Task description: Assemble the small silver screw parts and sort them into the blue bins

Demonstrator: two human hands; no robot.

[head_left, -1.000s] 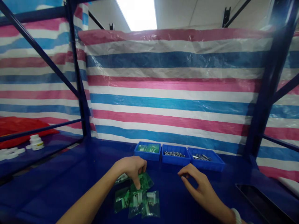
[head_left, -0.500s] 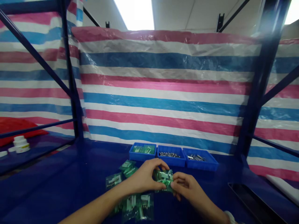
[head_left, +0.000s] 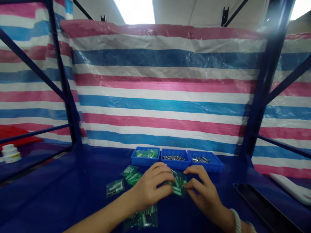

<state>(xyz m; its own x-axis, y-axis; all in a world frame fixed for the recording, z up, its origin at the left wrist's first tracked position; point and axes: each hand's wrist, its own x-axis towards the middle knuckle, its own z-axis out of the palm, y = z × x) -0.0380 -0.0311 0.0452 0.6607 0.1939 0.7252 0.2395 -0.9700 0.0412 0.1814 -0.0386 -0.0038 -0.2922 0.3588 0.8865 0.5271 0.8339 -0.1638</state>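
Note:
Between my hands is a small clear green-tinted plastic bag with pale strips and slim metal pieces inside. My left hand curls over the bag's left edge, its fingers and thumb closed there. At the right edge, my right hand pinches the bag with thumb and fingers, the index finger bent near the top corner. More filled bags lie left of my hands: a pile, a single bag, and others partly hidden below my left forearm.
Three blue bins stand at the back: one with green bags, one with small metal parts, one with metal pins. A dark phone-like slab lies right, beside a white object. Blue posts frame the table.
The bag has been turned and spread flatter between my hands, showing its contents. My right hand's index finger has lifted and stretched. The view has shifted slightly.

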